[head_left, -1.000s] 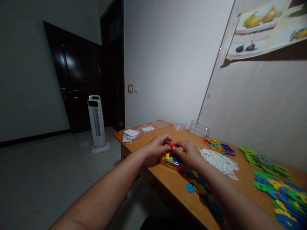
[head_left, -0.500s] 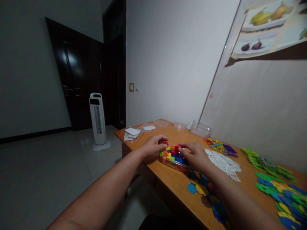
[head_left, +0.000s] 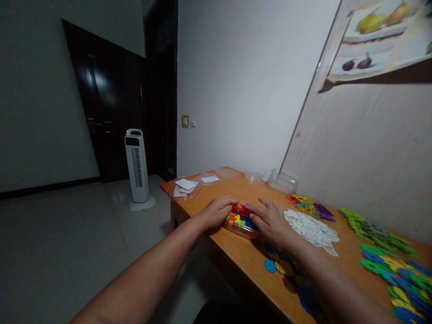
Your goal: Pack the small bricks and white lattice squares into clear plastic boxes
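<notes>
A clear plastic box [head_left: 240, 231] full of small red, orange, yellow, green and blue building blocks [head_left: 238, 218] stands near the table's front edge. My left hand [head_left: 218, 213] lies against its left end, fingers stretched over the top of the blocks. From the other side, my right hand [head_left: 272, 221] rests over the right part of the box with its fingers apart and laid flat on the blocks. Both hands look open, and neither visibly holds a block. The right end of the box is hidden under my right hand.
On the wooden table [head_left: 232, 257] lie white paper cutouts [head_left: 313, 229], snowflake-shaped discs [head_left: 401, 279], green pieces [head_left: 374, 229] and yellow and purple pieces [head_left: 307, 206]. Clear containers [head_left: 282, 181] stand by the wall. Lids with white cards [head_left: 185, 185] lie at the far left corner.
Both hands have lowered onto the blocks. My fingers, pinched around red blocks before, are now stretched out flat; the red blocks between them are let go.
</notes>
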`<state>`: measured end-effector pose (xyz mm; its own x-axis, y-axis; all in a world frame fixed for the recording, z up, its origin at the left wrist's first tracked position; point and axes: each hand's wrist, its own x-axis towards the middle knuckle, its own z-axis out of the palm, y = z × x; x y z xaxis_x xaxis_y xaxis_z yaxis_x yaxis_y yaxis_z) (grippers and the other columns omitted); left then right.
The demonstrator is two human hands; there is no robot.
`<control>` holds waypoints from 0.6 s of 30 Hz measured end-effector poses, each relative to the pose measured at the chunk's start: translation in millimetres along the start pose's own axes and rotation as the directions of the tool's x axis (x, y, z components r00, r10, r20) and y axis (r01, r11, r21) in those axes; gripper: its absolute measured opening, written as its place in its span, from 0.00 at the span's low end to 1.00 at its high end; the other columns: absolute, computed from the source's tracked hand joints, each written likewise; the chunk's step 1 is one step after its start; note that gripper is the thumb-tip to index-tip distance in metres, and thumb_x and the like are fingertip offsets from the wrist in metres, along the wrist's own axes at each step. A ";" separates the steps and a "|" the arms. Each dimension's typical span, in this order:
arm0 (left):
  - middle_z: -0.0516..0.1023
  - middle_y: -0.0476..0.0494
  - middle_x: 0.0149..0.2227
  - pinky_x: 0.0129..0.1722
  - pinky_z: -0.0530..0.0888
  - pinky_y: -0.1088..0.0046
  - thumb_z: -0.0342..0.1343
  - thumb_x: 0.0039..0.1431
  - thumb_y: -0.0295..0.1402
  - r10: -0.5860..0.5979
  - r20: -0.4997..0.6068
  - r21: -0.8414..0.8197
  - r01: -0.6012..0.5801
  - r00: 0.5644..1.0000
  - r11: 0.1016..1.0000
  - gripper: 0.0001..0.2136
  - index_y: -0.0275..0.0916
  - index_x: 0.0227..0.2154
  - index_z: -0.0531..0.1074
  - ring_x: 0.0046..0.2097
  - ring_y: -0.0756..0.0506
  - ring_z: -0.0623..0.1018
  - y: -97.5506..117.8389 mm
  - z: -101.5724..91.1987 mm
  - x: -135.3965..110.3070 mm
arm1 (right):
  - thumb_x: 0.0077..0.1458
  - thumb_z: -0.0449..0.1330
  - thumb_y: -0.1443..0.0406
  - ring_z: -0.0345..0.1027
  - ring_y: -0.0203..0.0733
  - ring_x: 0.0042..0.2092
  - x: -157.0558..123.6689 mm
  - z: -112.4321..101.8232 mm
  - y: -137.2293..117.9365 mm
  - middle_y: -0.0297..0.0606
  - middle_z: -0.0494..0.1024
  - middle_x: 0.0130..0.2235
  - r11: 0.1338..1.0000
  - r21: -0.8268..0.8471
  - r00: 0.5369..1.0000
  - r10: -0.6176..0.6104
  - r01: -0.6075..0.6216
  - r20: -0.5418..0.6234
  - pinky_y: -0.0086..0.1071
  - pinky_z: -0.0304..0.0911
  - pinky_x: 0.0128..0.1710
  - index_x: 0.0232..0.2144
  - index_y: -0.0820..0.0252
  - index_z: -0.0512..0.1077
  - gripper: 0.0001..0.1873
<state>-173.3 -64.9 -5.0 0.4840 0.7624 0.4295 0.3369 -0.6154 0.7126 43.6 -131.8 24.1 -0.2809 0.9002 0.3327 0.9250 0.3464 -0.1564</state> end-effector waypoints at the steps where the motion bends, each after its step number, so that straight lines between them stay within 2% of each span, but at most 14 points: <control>1: 0.76 0.39 0.55 0.64 0.62 0.58 0.47 0.61 0.31 0.003 -0.001 0.018 -0.003 1.000 1.000 0.18 0.36 0.50 0.77 0.62 0.41 0.70 -0.3 0.5 -0.1 | 0.64 0.50 0.59 0.51 0.58 0.67 -0.9 -0.7 -1.9 0.37 0.72 0.60 1.000 0.019 1.000 -0.024 0.024 0.008 0.61 0.41 0.63 0.58 0.45 0.71 0.23; 3: 0.76 0.38 0.56 0.64 0.62 0.58 0.47 0.63 0.33 -0.003 -0.007 0.037 0.003 1.000 0.999 0.19 0.36 0.51 0.76 0.62 0.41 0.69 -0.3 1.3 -0.6 | 0.64 0.49 0.58 0.49 0.58 0.68 -1.6 -2.2 -1.5 0.33 0.71 0.61 0.998 0.053 0.999 -0.047 0.047 0.007 0.63 0.38 0.64 0.57 0.43 0.72 0.22; 6: 0.74 0.38 0.58 0.65 0.61 0.57 0.47 0.65 0.37 0.000 -0.021 0.065 0.001 1.000 0.998 0.19 0.37 0.52 0.76 0.63 0.40 0.68 2.2 2.1 -2.4 | 0.63 0.50 0.59 0.53 0.57 0.66 -0.8 -3.6 10.0 0.35 0.73 0.59 0.998 0.057 0.999 0.012 -0.009 -0.051 0.61 0.44 0.63 0.52 0.47 0.76 0.21; 12: 0.74 0.42 0.58 0.67 0.55 0.55 0.51 0.64 0.42 0.158 0.057 0.184 -0.166 0.986 0.969 0.18 0.44 0.52 0.76 0.64 0.39 0.66 14.1 3.3 -5.8 | 0.61 0.51 0.63 0.59 0.54 0.63 -3.7 -7.1 43.8 0.37 0.77 0.55 0.999 0.026 0.992 0.047 -0.044 -0.117 0.52 0.55 0.61 0.51 0.53 0.77 0.21; 15: 0.76 0.43 0.56 0.65 0.56 0.53 0.55 0.60 0.41 0.122 0.025 0.275 -0.124 0.992 0.954 0.14 0.45 0.45 0.79 0.64 0.37 0.66 16.0 1.8 -4.6 | 0.61 0.52 0.62 0.62 0.54 0.62 -9.1 -13.5 50.2 0.39 0.77 0.55 0.999 -0.006 0.994 0.036 -0.037 -0.101 0.49 0.57 0.60 0.47 0.52 0.80 0.19; 18: 0.77 0.41 0.52 0.61 0.63 0.56 0.56 0.57 0.36 0.079 -0.050 0.316 -0.059 0.996 0.947 0.11 0.42 0.41 0.78 0.58 0.38 0.71 12.1 0.7 -0.7 | 0.60 0.52 0.62 0.68 0.50 0.56 -13.2 -19.3 49.6 0.41 0.79 0.52 0.999 -0.031 0.997 0.008 -0.010 -0.073 0.44 0.60 0.57 0.42 0.53 0.81 0.18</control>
<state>-169.0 -73.1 3.0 0.4684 0.7205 0.5114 0.5456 -0.6911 0.4740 98.2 -131.6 30.0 -0.2538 0.8812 0.3987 0.9354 0.3285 -0.1305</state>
